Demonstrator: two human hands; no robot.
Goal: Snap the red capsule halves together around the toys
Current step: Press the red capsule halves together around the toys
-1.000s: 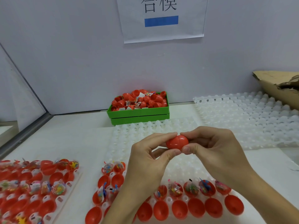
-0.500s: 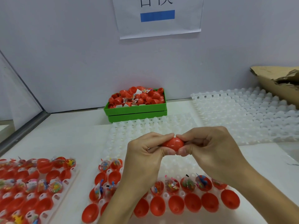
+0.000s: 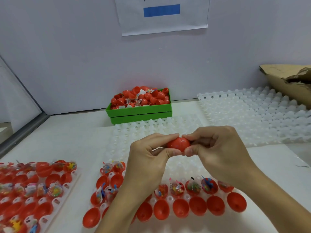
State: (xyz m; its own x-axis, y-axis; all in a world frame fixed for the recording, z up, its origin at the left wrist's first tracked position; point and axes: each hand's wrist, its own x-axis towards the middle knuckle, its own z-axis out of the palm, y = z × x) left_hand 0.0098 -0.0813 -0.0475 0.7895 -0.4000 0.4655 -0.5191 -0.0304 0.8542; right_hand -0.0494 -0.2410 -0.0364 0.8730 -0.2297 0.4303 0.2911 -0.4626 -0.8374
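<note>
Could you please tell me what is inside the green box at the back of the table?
The green box is heaped with loose red capsule halves, with small clear toy packets mixed among them. Whatever lies deeper is covered by the pile.

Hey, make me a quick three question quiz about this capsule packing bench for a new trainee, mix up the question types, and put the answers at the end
1. True or false: both hands grip the same red capsule.
2. What colour is the bin of loose capsule halves by the back wall? A blue, B green, C white.
3. Fill in: in the near tray, the front row of halves holds ____ toys.

Key
1. True: left hand and right hand pinch it from either side.
2. B.
3. No; the toys sit in the row behind.
</note>
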